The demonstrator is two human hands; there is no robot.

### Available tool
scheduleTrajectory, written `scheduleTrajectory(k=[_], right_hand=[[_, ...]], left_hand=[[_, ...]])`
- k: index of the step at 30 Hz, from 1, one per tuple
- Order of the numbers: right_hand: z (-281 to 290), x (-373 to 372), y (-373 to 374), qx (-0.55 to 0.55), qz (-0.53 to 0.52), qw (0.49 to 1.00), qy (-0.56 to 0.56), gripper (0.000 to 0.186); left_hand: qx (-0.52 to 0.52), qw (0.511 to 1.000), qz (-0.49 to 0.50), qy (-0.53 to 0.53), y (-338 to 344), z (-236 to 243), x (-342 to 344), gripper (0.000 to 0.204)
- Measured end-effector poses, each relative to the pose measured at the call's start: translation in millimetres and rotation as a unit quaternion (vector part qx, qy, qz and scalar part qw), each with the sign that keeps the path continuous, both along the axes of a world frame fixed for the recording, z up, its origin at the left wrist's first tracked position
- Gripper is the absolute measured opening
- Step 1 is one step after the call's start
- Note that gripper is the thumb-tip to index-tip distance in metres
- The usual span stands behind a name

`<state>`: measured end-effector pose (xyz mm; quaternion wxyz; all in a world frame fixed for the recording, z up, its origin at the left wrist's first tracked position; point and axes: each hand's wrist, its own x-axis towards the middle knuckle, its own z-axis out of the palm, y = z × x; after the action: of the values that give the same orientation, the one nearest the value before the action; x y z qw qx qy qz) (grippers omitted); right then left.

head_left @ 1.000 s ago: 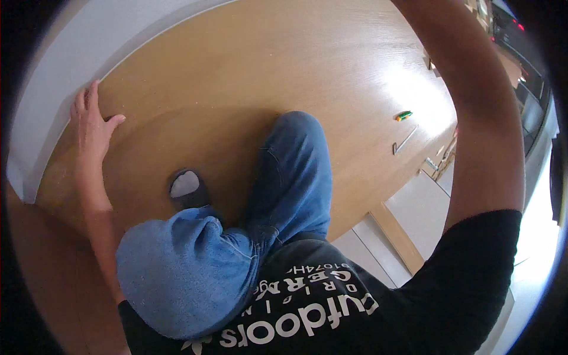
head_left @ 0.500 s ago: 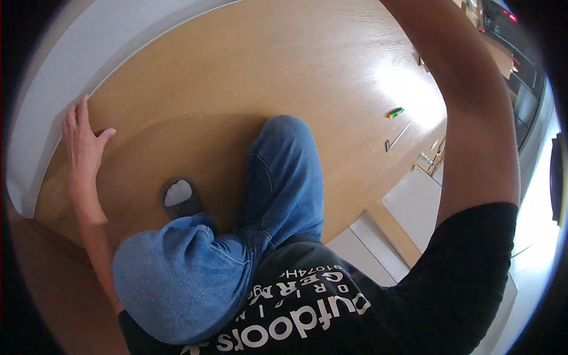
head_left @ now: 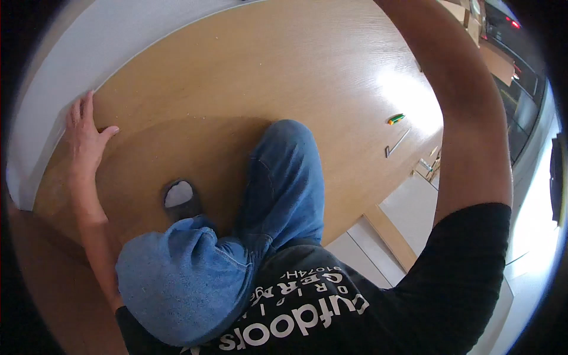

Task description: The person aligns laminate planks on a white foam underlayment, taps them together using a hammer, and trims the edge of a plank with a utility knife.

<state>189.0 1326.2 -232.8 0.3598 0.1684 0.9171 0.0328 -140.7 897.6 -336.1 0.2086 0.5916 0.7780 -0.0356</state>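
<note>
My left hand (head_left: 89, 133) rests with fingers spread at the seam between a wide wooden board (head_left: 236, 71) and a pale white panel (head_left: 50, 97) curved by the lens along the left. Its thumb lies on the board. My right arm (head_left: 467, 136) reaches up past the top edge of the picture, so that hand is hidden from view. On the board to the right lie a green and yellow utility knife (head_left: 396, 119) and a thin metal angled tool (head_left: 397, 142). My jeans-clad knee (head_left: 284, 148) and a dark slide sandal (head_left: 181, 200) are on the board.
Beyond the board's right edge are pale floor tiles (head_left: 408, 213), a light wooden strip (head_left: 387, 236) and several small hardware pieces (head_left: 426, 165). At the upper right stand dark objects with red lights (head_left: 512, 23) beside cardboard pieces (head_left: 496, 62). Bright light comes from the far right.
The view has shifted slightly. My right arm has moved a little up and left relative to the board. My left hand stays spread at the panel's edge.
</note>
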Motion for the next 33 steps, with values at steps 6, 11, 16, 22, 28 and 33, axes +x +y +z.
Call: scheduleTrajectory(k=[6, 11, 16, 22, 28, 33], right_hand=[[-37, 62, -61, -0.066, -0.110, 0.989, 0.068, 0.038], [-78, 80, -188, -0.270, 0.089, 0.950, 0.127, 0.053], [-89, 21, -276, -0.277, 0.249, 0.917, 0.143, 0.060], [-99, -3, -260, -0.344, 0.363, 0.852, 0.157, 0.040], [-86, -191, -311, -0.157, 0.115, 0.918, 0.345, 0.037], [-120, -290, -344, -0.209, 0.020, 0.908, 0.363, 0.036]], left_hand=[[-0.029, 0.996, 0.049, -0.069, 5, 8, 8, 0.092], [0.049, 0.998, 0.023, -0.027, 22, -2, 10, 0.085], [0.160, 0.983, 0.076, 0.041, -62, -7, 1, 0.082], [0.187, 0.945, 0.241, 0.116, -150, -19, -107, 0.060], [0.186, 0.914, 0.350, 0.089, -166, -16, -154, 0.036], [0.221, 0.918, 0.325, 0.055, -161, -16, -166, 0.024]])
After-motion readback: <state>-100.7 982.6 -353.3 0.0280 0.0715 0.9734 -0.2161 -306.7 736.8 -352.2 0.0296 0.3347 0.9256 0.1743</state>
